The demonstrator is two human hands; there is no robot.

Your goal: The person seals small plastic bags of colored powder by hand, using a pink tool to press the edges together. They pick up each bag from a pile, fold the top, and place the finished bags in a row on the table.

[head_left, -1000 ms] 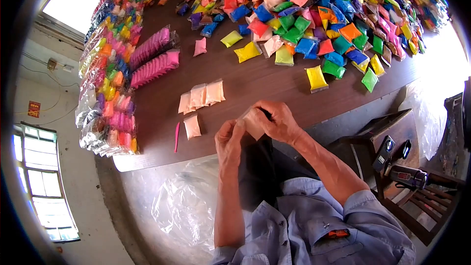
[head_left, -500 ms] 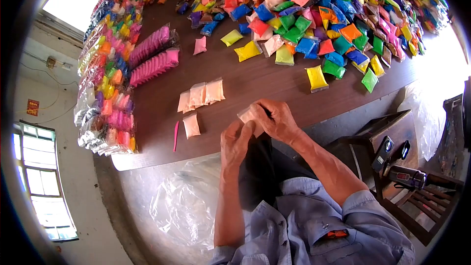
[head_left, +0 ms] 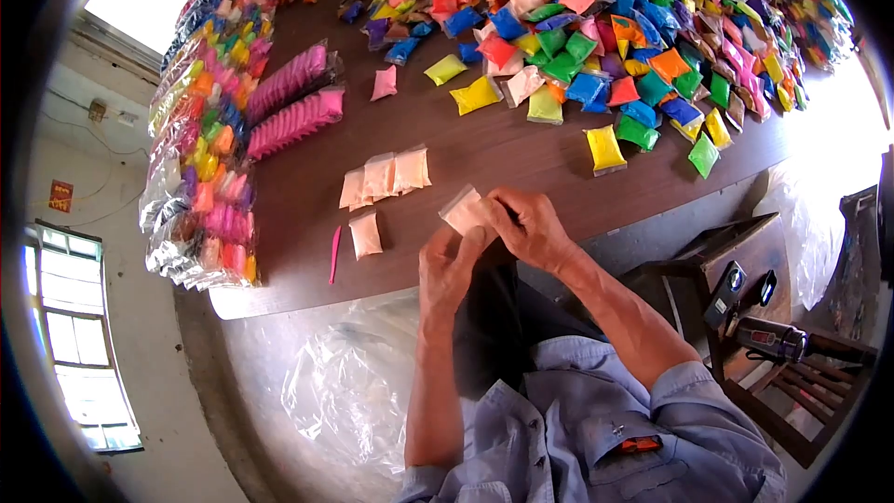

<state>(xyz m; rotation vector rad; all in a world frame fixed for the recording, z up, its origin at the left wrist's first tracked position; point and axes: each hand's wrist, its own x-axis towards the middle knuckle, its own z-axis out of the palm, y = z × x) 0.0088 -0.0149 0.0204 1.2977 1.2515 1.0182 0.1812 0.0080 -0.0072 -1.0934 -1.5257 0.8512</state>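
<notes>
A peach packet in clear film (head_left: 463, 211) is pinched between both hands over the table's front edge. My left hand (head_left: 449, 265) grips its lower side with thumb and fingers closed. On its right side, my right hand (head_left: 523, 228) holds it with bent fingers. Left of the hands, several peach packets (head_left: 380, 177) overlap in a row, and one more peach packet (head_left: 366, 234) lies just below them. Beside that one is a thin pink tool (head_left: 335, 255).
Colourful packets (head_left: 587, 65) are heaped across the back of the brown table (head_left: 307, 191). Two rows of pink packets (head_left: 296, 121) lie beside a tall stack of bagged packets (head_left: 219, 149) at the left. A wooden stool (head_left: 810, 391) with a flask (head_left: 771, 337) stands at the right.
The held peach packet has come up and left between the fingers, so more of it shows. Both hands stay nearly in place, and the view has shifted slightly.
</notes>
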